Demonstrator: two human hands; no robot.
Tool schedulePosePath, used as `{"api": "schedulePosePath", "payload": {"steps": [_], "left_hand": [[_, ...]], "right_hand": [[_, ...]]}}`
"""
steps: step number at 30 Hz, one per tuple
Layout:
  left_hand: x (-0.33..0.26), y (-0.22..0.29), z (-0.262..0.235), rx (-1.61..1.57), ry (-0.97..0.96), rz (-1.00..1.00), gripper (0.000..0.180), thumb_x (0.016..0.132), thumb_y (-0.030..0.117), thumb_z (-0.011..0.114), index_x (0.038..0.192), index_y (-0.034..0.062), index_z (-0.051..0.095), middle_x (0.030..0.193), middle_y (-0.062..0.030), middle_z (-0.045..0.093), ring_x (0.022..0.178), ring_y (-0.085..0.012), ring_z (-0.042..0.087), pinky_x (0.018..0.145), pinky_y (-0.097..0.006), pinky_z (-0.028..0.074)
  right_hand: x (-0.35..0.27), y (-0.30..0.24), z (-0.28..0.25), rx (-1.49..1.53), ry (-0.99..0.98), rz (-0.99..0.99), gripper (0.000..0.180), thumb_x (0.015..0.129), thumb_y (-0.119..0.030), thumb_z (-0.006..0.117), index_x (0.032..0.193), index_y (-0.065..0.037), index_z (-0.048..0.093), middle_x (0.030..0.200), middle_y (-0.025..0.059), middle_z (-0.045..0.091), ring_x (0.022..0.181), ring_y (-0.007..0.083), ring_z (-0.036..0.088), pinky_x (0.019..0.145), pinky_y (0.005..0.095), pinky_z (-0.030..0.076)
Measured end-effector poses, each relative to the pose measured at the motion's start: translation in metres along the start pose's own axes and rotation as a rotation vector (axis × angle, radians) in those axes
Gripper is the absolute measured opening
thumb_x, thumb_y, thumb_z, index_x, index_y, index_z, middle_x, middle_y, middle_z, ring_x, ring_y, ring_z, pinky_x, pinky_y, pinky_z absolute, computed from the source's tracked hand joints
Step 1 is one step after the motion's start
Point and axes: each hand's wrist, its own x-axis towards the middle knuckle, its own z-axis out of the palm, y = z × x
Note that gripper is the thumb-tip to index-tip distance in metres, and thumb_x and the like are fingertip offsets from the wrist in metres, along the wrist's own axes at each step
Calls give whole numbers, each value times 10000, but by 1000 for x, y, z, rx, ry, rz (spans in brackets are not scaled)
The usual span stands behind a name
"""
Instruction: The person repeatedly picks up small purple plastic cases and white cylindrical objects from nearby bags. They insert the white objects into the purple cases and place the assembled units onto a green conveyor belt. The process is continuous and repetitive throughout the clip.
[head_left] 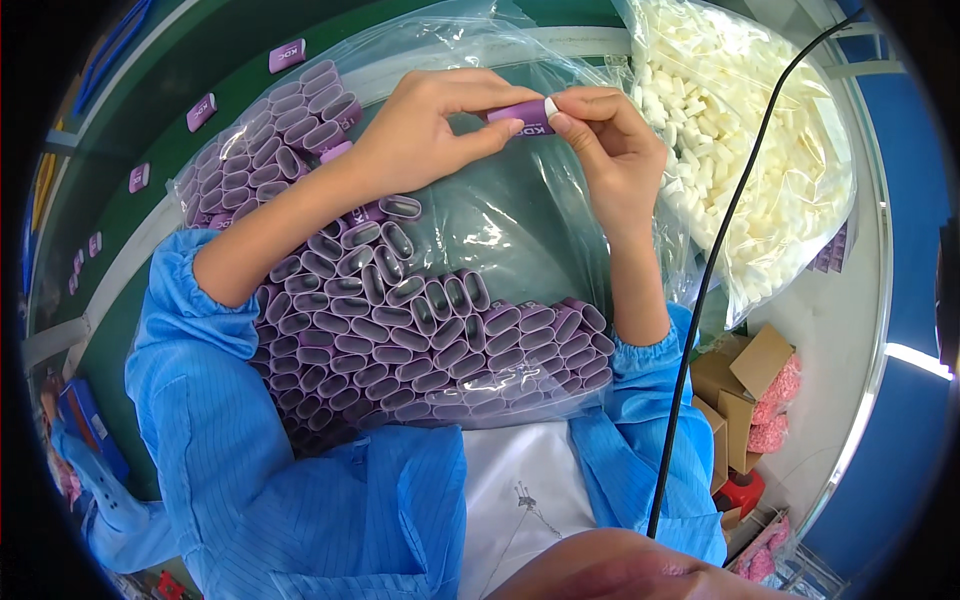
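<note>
My left hand (pixel 425 130) pinches a short purple oval casing (pixel 525 118) between thumb and fingertips, holding it lengthwise above the work surface. At the casing's right end, my right hand (pixel 615 135) grips a small white end piece (pixel 550 108) between thumb and forefinger. That piece touches the casing's end; how deep it sits I cannot tell. Beneath my forearms lies a clear plastic bag with many purple casings (pixel 395 335), most standing with their hollow oval ends up. To the right of my right hand, a clear bag (pixel 740 160) is full of small cream-white pieces.
A green belt (pixel 130 240) curves along the left and back, carrying several purple casings (pixel 201 112). A black cable (pixel 708 270) crosses in front of the white pieces' bag. At right stand cardboard boxes (pixel 725 385) with pink pieces (pixel 778 395). Another person's blue sleeve (pixel 120 515) shows lower left.
</note>
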Motion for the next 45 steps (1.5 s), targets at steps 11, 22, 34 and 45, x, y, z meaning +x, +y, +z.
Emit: {"api": "schedulePosePath", "payload": {"steps": [11, 22, 34, 45], "left_hand": [[-4, 6, 19, -751, 123, -283, 289, 906, 122, 597, 1155, -25, 612, 1047, -94, 652, 937, -140, 607, 855, -258, 472], [6, 3, -4, -624, 26, -221, 306, 922, 126, 571, 1196, -8, 584, 1074, -91, 640, 998, -138, 588, 868, -270, 488], [-16, -169, -154, 760, 70, -543, 457, 774, 385, 682, 1098, 65, 649, 1009, -138, 660, 913, -238, 617, 797, -364, 485], [-39, -111, -169, 913, 61, -963, 193, 723, 186, 621, 757, -2, 648, 681, -160, 659, 580, -294, 658, 553, -389, 541]], "right_hand": [[-8, 11, 11, 117, 130, -204, 126, 769, 73, 686, 868, 35, 618, 1012, 121, 607, 878, 162, 596, 800, 284, 502], [1, 9, -1, -320, -78, -444, 199, 670, 10, 764, 794, 6, 608, 1019, 137, 600, 793, 195, 593, 730, 292, 483], [2, 13, -12, -247, 155, -18, 101, 877, -84, 641, 872, 12, 608, 856, 35, 604, 717, 73, 541, 668, 205, 456], [3, 12, -15, -430, 72, -111, 121, 835, -97, 682, 809, 5, 623, 753, 42, 613, 638, 95, 539, 609, 222, 445]]}}
